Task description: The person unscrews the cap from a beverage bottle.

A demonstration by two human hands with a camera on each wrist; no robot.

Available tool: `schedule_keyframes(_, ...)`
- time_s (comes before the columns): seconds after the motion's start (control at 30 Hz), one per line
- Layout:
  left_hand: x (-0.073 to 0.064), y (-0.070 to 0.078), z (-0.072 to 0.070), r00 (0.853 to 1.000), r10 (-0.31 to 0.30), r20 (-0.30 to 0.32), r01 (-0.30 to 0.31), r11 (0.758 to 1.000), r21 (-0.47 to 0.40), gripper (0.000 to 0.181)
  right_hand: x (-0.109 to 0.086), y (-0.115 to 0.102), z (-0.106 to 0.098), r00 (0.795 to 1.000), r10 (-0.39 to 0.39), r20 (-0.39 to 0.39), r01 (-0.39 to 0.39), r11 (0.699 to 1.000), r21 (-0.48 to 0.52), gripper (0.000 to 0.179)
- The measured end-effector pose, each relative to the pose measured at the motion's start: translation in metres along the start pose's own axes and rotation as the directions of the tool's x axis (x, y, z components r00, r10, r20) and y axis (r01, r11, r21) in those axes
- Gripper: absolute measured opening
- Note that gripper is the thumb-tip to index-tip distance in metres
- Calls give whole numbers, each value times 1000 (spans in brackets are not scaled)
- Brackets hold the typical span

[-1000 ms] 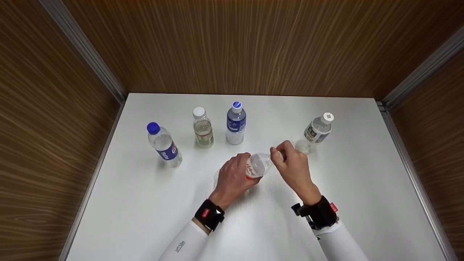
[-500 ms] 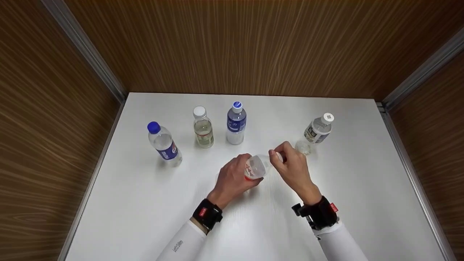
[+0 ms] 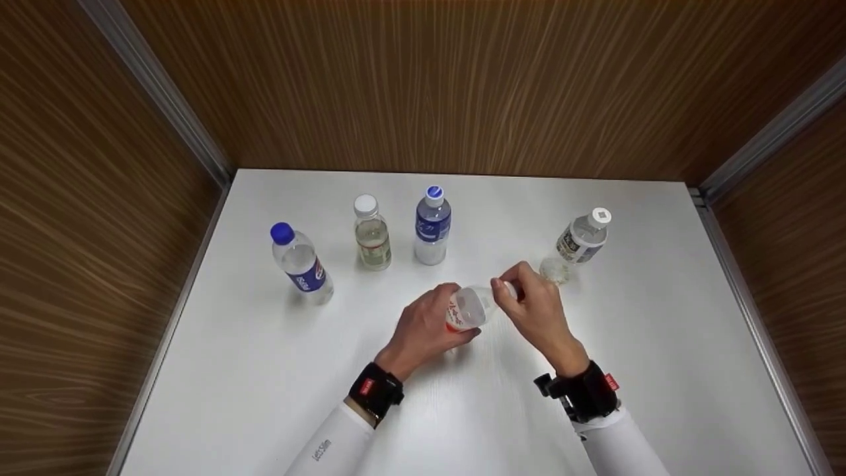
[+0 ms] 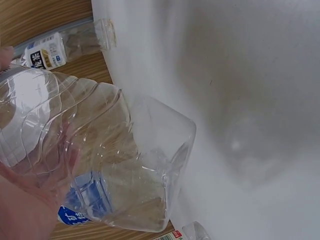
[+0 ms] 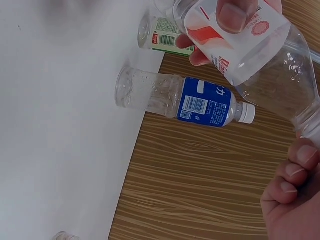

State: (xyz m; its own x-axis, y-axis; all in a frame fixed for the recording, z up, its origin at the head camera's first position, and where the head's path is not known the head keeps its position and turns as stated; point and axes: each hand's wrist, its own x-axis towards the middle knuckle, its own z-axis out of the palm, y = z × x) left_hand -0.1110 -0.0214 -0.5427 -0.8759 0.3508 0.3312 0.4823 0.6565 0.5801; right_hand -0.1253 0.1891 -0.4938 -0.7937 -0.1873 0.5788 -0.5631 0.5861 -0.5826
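My left hand (image 3: 426, 324) grips a clear plastic bottle (image 3: 470, 307) round its white and red label (image 5: 260, 37). The bottle is tilted above the table, its neck end toward my right hand (image 3: 534, 307) and its ridged base (image 4: 165, 165) toward the table in the left wrist view. My right hand's curled fingers (image 5: 295, 172) and thumb pinch the white cap end of the bottle, mostly hidden behind them. Just beyond the right hand stands a clear bottle with a white cap and dark label (image 3: 580, 243).
A white table (image 3: 264, 383) has brown wood-grain panels (image 3: 462, 86) round it. Standing at the back left are a blue-capped Pepsi bottle (image 3: 304, 268), a white-capped bottle with a green label (image 3: 373, 241), and a blue-labelled bottle (image 3: 433, 225).
My left hand and wrist have shifted slightly left and turned, so the held bottle looks shorter from above. My right hand keeps its pinch almost in place. The standing bottles stay put.
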Motion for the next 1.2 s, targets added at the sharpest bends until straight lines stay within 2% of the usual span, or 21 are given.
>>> schedule_keyframes(0.5, 2, -2, -2, 993, -35, 113, 44, 996, -77, 70, -2, 2, -1, 1000, -28, 11, 28, 999, 38, 10)
schedule_keyframes(0.8, 3, -2, -6, 991, -30, 131, 44, 993, -110, 70, -2, 3, -1, 999, -32, 6, 31, 998, 51, 10)
schedule_keyframes(0.93, 2, -1, -4, 994, -35, 99, 43, 996, -74, 68, -2, 3, -1, 1000, -29, 7, 29, 999, 38, 9)
schedule_keyframes(1.07, 1, 2, -1, 1000, -16, 7, 16, 999, 48, 67, -3, 4, 0, 1000, 7, -7, -7, 1000, -9, 8)
schedule_keyframes(1.2, 1, 4, 3, 996, 9, -88, 8, 983, 186, 67, -3, 2, 0, 996, 83, -40, -86, 994, -65, 9)
